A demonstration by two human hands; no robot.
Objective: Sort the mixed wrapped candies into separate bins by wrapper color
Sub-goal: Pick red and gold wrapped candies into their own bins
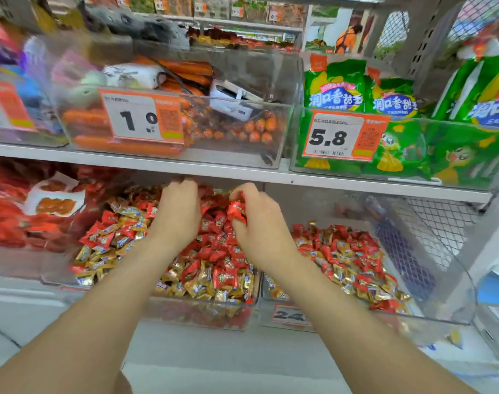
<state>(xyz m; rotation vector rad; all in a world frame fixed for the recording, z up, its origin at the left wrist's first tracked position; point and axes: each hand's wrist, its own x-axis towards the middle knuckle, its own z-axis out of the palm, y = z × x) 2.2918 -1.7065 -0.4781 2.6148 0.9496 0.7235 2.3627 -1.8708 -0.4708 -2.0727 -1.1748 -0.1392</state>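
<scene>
Two clear plastic bins on the lower shelf hold mixed red and gold wrapped candies. The middle bin is heaped with them; the right bin holds a thinner layer. My right hand hovers over the middle bin and grips a bunch of red candies in its curled fingers. My left hand reaches into the back of the same heap, fingers bent down among the red candies; what they hold is hidden.
The shelf board runs close above both hands. Above it stand a bin of orange sausages with a price card and a bin of green snack bags. Red packets fill the bin at left. Wire mesh closes the right end.
</scene>
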